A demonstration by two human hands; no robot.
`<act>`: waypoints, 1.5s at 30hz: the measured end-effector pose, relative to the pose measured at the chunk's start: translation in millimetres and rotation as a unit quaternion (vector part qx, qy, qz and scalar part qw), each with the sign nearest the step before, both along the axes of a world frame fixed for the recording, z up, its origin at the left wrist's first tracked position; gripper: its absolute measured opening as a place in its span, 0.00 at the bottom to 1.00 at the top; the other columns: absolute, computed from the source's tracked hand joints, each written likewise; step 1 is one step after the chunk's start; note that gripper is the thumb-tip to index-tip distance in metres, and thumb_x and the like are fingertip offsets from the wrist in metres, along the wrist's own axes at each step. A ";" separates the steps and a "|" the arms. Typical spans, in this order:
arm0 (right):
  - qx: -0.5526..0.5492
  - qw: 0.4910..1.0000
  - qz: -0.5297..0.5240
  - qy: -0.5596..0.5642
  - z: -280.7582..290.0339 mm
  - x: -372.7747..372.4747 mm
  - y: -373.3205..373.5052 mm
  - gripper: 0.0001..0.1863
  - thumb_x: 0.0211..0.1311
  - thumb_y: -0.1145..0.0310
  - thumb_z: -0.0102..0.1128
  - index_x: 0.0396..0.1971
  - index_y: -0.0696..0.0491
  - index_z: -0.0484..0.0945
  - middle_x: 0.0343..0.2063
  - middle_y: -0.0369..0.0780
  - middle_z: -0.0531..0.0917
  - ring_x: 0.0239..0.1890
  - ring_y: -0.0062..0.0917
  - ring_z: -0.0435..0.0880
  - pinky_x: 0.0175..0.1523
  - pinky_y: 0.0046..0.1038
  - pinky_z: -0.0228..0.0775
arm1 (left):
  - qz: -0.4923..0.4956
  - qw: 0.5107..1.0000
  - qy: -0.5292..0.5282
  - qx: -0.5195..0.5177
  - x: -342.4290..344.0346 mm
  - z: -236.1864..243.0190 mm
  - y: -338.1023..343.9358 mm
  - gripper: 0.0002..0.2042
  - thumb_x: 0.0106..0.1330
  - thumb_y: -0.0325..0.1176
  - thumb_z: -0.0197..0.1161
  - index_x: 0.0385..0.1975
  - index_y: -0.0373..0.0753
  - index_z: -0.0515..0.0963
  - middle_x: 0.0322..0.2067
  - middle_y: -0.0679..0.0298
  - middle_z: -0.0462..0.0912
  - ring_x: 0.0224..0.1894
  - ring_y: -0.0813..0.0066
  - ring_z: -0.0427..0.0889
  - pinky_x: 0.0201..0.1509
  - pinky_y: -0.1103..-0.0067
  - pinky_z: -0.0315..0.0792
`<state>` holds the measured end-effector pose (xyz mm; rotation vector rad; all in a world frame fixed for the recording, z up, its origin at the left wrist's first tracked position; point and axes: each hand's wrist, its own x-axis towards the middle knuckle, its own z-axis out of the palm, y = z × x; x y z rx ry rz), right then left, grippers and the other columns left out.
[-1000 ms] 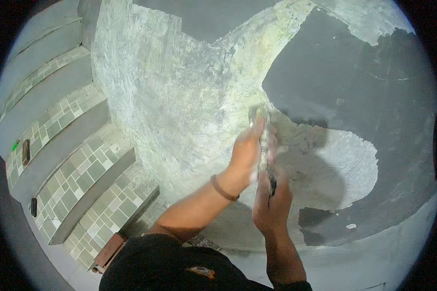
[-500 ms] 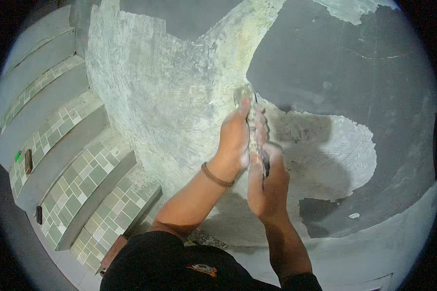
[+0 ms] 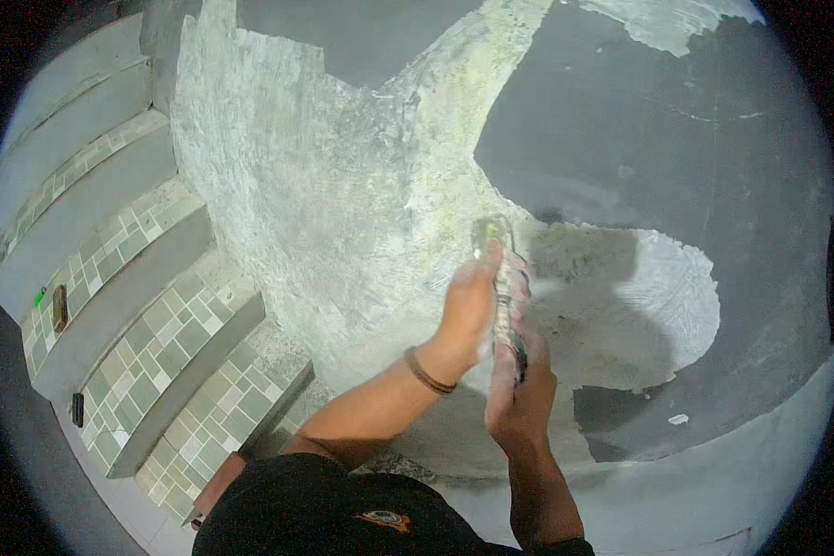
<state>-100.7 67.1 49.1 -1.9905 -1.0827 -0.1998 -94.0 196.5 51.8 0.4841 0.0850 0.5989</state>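
My left hand, a brown bracelet at its wrist, is closed on the upper part of a pale-smeared scraper-like tool. My right hand grips the tool's darker lower end, just below my left. The tool's flat tip lies against, or very close over, a rough whitish, slightly yellowish area of the wall, beside the ragged edge of smooth dark grey coating. Its exact shape is blurred and partly hidden by my fingers. A shadow falls on the pale patch to the right.
At the left are curved steps with green-grey mosaic tile; a brown block, a small green object and a black item lie along them. A reddish-brown object sits by the lowest step, partly behind my body.
Both hands and the tool moved up along the wall half a second ago and have since come back down. The view has shifted slightly.
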 end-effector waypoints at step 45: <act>0.030 0.998 0.035 -0.044 16.7 0.2 32.2 0.15 0.74 0.68 0.52 0.53 0.62 0.71 0.42 0.54 0.82 0.43 0.44 0.84 0.50 0.39 0.73 | -0.014 0.996 -0.076 -0.031 -1.5 17.8 36.6 0.18 0.79 0.48 0.51 0.38 0.37 0.75 0.20 0.66 0.74 0.15 0.76 0.70 0.17 0.79 0.66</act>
